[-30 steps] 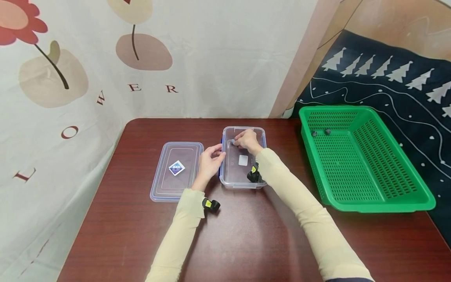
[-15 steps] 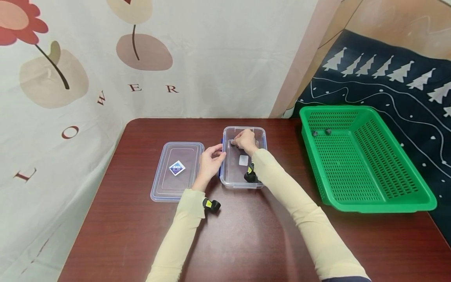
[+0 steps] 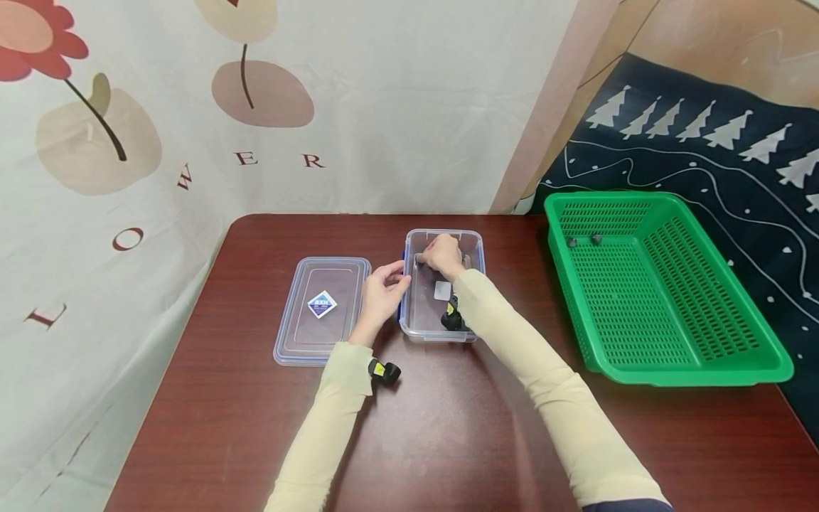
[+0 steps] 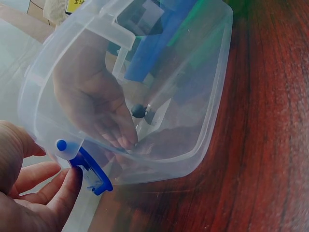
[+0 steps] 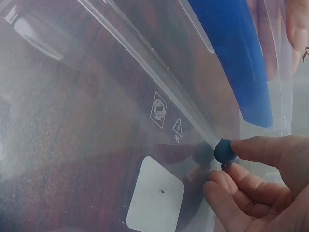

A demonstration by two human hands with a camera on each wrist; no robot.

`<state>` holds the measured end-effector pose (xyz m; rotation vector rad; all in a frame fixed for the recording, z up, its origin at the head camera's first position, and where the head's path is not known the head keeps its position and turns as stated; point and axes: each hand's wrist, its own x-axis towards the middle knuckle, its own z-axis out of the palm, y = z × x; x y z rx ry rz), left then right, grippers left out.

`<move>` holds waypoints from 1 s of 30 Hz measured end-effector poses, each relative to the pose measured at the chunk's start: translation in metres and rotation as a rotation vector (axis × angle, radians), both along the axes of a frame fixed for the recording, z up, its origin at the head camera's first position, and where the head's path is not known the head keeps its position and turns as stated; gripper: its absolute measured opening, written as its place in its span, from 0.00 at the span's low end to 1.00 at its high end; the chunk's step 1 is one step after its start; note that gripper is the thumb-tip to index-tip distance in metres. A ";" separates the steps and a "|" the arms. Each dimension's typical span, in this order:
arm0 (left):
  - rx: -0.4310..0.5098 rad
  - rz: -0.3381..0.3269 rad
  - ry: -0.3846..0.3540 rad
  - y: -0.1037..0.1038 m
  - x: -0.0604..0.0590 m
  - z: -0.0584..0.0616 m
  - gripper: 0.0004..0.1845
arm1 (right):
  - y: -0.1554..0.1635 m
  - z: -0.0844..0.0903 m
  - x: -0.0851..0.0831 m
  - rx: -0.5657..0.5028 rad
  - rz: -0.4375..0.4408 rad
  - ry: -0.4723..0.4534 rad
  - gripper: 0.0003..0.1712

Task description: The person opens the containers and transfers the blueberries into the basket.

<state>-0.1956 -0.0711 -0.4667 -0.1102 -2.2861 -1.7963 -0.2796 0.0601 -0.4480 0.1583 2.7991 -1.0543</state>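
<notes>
A clear plastic container (image 3: 441, 295) stands on the dark wooden desk (image 3: 448, 427), and everything else lies around it. The right hand (image 3: 441, 254) reaches inside the container, toward its far end, and its grip is clamped on a small dark blue ball (image 5: 225, 151), pinched between fingertips (image 5: 251, 147) low against the container's floor. Through the clear wall the left wrist view shows the same ball (image 4: 138, 110) just above the bottom. The left hand (image 3: 382, 291) rests against the container's left side, fingers relaxed and apart, touching the blue latch (image 4: 89, 169) there. The container's lid (image 3: 322, 309) lies flat just left of the container. A green basket (image 3: 665, 363) sits well to the container's right, with two small dark balls (image 3: 584, 240) in its far corner.
</notes>
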 end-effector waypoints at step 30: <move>-0.030 -0.005 -0.003 -0.001 -0.002 -0.003 0.16 | 0.004 0.012 0.001 -0.045 0.049 -0.038 0.12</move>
